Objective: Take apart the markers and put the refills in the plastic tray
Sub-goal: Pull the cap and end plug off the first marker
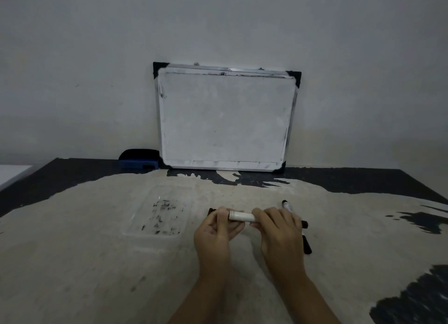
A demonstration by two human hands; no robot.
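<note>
Both hands hold one white-barrelled marker (242,216) level above the table. My left hand (215,229) grips its left end, where a dark tip or cap pokes out past the fingers. My right hand (278,226) is closed around its right end. A clear plastic tray (135,228), smeared with black ink inside, lies on the table just left of the hands. Two more markers lie to the right: one (288,206) behind my right hand, one black marker (307,246) beside my right wrist, partly hidden by the hand.
A small whiteboard (225,117) leans on the wall at the back. A blue eraser (139,161) sits to its left. The table top (72,263) is worn beige with dark patches near the edges.
</note>
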